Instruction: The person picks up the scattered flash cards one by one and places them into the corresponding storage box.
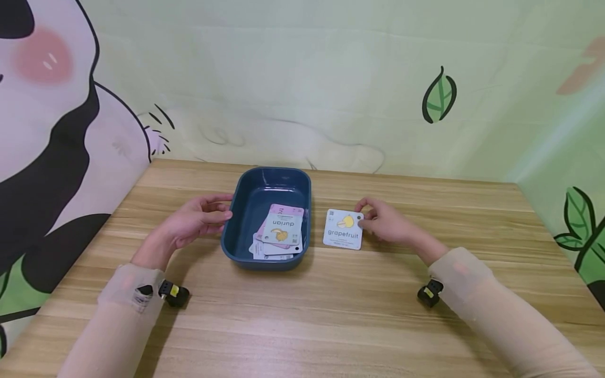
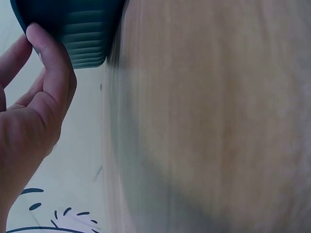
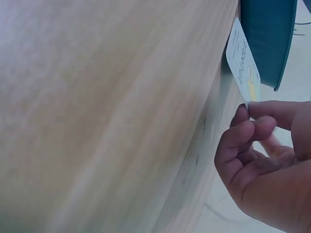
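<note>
My right hand [image 1: 385, 221] pinches a square white card [image 1: 344, 235] by its right edge. It bears a yellow fruit picture and the word "grapefruit", readable from my side. In the right wrist view thumb and fingertips meet at the corner of the card [image 3: 243, 63], close over the wood. A dark blue plastic tray [image 1: 243, 256] stands to the left, and my left hand [image 1: 191, 223] holds its left rim, with fingers against the outer wall. Inside, toward the near right, lies a loose pile of cards; a "durian" card [image 1: 283, 228] is on top, upside down to me.
Under everything is a light wooden table [image 1: 293, 325]. A pale green cloth wall [image 1: 302, 94] with a panda and leaves printed on it rises behind the table and at both sides. The tray's right wall stands a short way left of the grapefruit card.
</note>
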The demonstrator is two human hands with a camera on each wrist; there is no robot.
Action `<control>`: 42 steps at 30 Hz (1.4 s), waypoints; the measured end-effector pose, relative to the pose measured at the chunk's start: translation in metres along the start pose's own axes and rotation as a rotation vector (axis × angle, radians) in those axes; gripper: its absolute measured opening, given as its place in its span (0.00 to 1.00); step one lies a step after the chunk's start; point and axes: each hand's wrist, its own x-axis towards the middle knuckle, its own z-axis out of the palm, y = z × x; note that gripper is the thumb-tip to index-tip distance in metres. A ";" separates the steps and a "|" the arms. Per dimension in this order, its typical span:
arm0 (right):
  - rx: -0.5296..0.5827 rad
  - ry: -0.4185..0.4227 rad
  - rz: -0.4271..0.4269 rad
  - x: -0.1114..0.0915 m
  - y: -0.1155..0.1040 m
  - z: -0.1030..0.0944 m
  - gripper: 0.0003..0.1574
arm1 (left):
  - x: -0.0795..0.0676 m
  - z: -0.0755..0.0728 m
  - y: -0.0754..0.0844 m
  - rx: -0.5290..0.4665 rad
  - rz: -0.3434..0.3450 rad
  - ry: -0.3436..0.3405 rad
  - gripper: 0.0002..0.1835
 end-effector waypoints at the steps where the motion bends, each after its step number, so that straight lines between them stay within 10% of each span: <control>1: 0.020 0.005 0.004 0.000 0.000 -0.001 0.17 | 0.000 0.000 0.000 -0.001 0.000 0.000 0.32; 25: 0.263 0.244 -0.003 -0.006 -0.014 -0.010 0.23 | 0.000 0.001 0.001 -0.001 0.004 -0.004 0.32; 42: 0.404 0.258 -0.033 -0.002 -0.044 0.005 0.24 | 0.000 0.000 0.000 -0.002 0.002 -0.007 0.32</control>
